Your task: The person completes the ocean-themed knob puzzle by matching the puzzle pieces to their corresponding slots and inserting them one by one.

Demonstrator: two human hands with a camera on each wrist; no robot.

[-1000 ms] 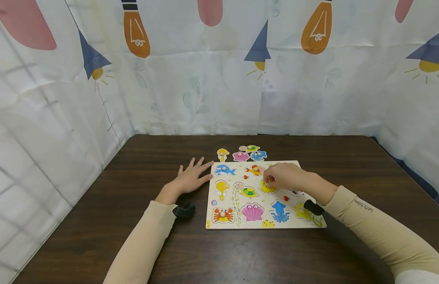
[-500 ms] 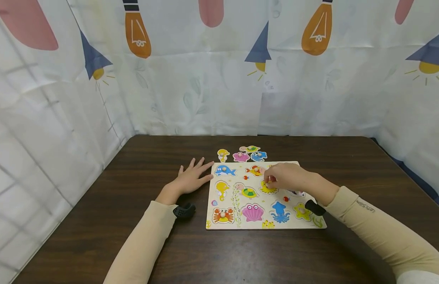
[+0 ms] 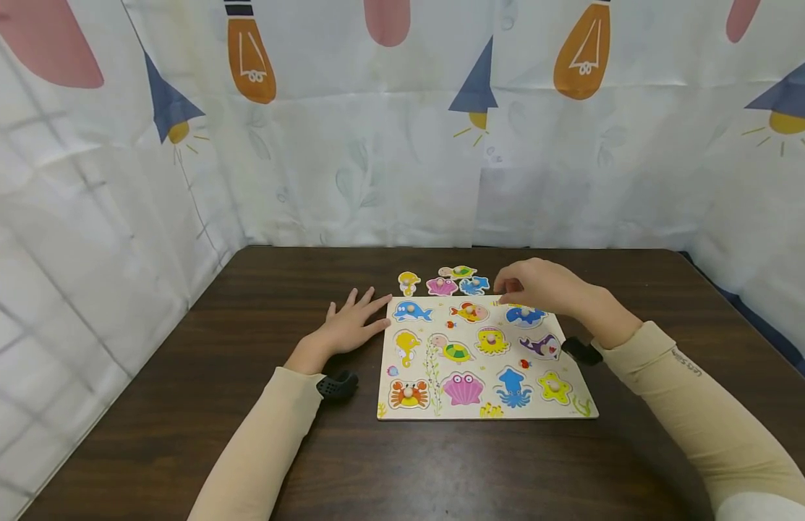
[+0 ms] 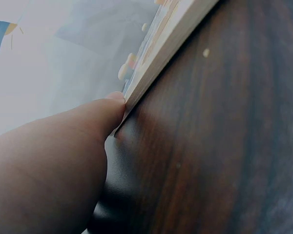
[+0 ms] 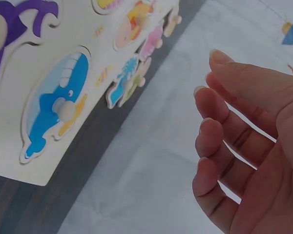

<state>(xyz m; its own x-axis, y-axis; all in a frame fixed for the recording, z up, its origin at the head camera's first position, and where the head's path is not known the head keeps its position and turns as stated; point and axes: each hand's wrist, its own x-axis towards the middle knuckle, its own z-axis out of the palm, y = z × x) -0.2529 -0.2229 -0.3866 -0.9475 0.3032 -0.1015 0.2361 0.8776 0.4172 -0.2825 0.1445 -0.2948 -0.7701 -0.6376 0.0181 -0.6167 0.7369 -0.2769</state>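
A wooden sea-animal puzzle board (image 3: 501, 370) lies on the table. My left hand (image 3: 346, 329) rests on the table by its left edge, fingers spread; in the left wrist view the thumb (image 4: 107, 109) touches the board's edge. My right hand (image 3: 544, 286) hovers over the far right corner, near the blue narwhal piece (image 5: 53, 107). The right wrist view shows its fingers loosely bent with nothing between them. The yellow octopus (image 3: 492, 341) shows in the board's middle. Loose pieces lie behind the board: seahorse (image 3: 408, 283), pink shell (image 3: 442, 287), turtle (image 3: 458, 272) and blue squid (image 3: 474, 286).
The dark wooden table (image 3: 402, 470) extends around the board. Knobbed pieces such as the crab (image 3: 409, 395) and the blue whale (image 3: 411, 311) sit in the board. A printed white curtain (image 3: 402, 166) hangs behind the table.
My right hand has left the yellow octopus and moved back and to the right, uncovering the narwhal and the purple piece. My left hand has stayed put.
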